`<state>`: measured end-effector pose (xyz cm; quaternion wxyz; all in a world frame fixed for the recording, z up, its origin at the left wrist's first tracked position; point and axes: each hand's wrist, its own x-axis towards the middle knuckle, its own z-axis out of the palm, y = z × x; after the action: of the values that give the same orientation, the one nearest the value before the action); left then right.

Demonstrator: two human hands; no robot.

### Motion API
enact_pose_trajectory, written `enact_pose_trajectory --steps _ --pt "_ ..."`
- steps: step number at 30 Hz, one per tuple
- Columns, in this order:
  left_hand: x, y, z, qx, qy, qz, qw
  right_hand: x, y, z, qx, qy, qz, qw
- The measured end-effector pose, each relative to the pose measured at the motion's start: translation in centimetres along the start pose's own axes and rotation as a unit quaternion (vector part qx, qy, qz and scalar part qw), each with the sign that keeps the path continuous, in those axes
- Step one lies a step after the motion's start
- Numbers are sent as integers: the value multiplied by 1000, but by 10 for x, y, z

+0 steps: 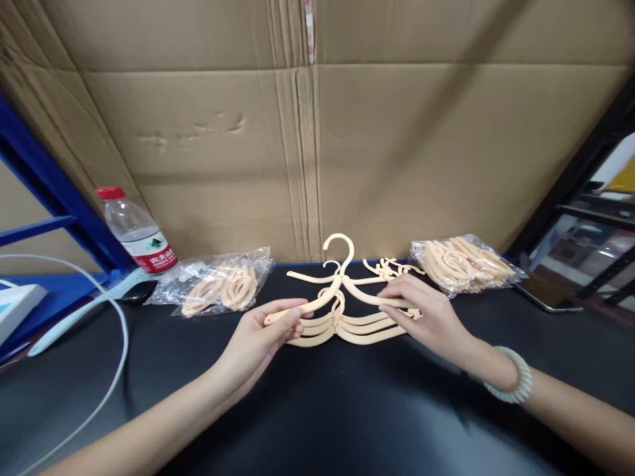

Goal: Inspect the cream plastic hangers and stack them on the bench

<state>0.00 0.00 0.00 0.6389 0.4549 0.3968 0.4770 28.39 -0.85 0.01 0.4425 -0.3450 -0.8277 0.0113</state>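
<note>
A cream plastic clothes hanger [364, 297] is held up in front of me, its hook pointing upward and its two arms spread. My left hand [268, 337] pinches the left arm near its end. On the other side, my right hand [421, 311] grips the right arm, fingers over it and thumb below. Beneath and behind it, several similar hangers [364, 339] lie nested together on the black table [317, 410]. Farther back rest another hanger [307, 277] and a small heap of cream hanger pieces [389, 268], partly hidden by my right hand.
Clear bags of cream hangers lie at the left [221, 291] and right [461, 264]. A red-capped water bottle [141, 235] leans at the back left, near a pale cable [122, 357]. A phone [548, 295] lies at the right. Cardboard [223, 145] walls the back.
</note>
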Motion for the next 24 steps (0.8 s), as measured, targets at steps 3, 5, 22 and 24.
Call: enact_pose_trajectory --steps 3,5,22,24 --pt "2 -2 -3 -10 27 2 1000 4 22 -17 -30 16 50 998" --pt "4 -2 -4 -13 31 7 999 5 46 -31 -76 44 109 990" --pt "11 2 -10 -39 67 35 996 -2 104 0 -201 -71 201 956" --pt "11 5 -9 -41 74 39 996 -2 106 -2 -172 -42 227 958"
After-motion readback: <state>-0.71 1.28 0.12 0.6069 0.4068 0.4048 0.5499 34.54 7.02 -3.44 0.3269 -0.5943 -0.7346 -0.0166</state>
